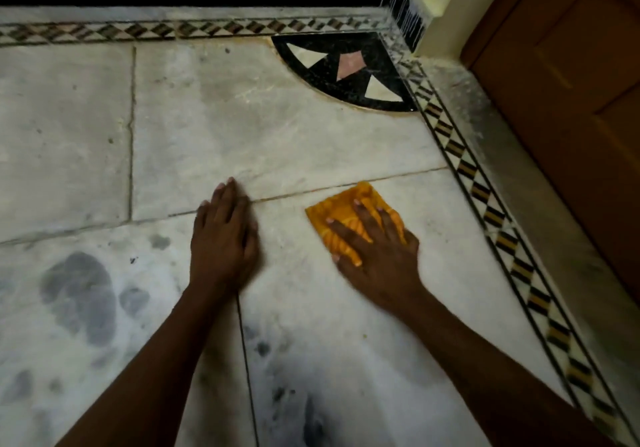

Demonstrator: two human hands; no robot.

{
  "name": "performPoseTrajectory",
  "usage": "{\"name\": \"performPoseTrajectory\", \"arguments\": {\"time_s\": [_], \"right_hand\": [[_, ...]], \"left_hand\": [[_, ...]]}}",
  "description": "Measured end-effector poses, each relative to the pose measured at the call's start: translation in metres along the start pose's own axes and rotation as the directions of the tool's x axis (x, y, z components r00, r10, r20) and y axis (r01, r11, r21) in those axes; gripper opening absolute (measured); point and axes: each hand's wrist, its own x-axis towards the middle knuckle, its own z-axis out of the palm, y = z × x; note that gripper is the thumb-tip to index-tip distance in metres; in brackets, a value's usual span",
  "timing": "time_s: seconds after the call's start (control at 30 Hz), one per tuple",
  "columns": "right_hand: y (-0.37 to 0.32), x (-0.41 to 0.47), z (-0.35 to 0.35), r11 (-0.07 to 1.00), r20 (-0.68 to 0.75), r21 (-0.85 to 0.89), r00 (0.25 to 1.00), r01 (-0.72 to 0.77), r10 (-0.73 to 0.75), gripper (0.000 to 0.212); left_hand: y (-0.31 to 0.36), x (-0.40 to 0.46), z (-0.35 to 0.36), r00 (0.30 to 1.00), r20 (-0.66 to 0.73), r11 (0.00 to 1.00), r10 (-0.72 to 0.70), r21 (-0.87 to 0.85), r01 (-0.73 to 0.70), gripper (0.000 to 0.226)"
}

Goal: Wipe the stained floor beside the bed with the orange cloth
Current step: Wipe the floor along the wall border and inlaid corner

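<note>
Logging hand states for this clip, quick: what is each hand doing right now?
Left hand: open, fingers straight, flat on the marble floor, holding nothing.
Right hand: open, fingers spread, pressing the orange cloth onto the floor.

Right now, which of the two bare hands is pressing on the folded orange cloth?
The right hand: its spread fingers lie flat on the folded orange cloth. The left hand rests flat on the bare white marble floor, apart from the cloth.
</note>
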Motion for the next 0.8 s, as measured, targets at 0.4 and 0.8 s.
{"name": "performPoseTrajectory", "arguments": {"time_s": [0.4, 0.8], "right_hand": [[0.075, 0.024, -0.055, 0.919, 0.499, 0.099, 0.818, -0.381, 0.286, 0.057], [0.083, 0.047, -0.006, 0.876, 0.028, 0.201, 0.896, -0.439, 0.443, 0.094]], "left_hand": [[0.033, -0.098, -0.002, 0.994, 0.111, 0.999, 0.018, 0.029, -0.021, 0.064], [0.027, -0.09, 0.005, 0.999, 0.034, 0.999, 0.035, 0.015, -0.036, 0.062]]}}
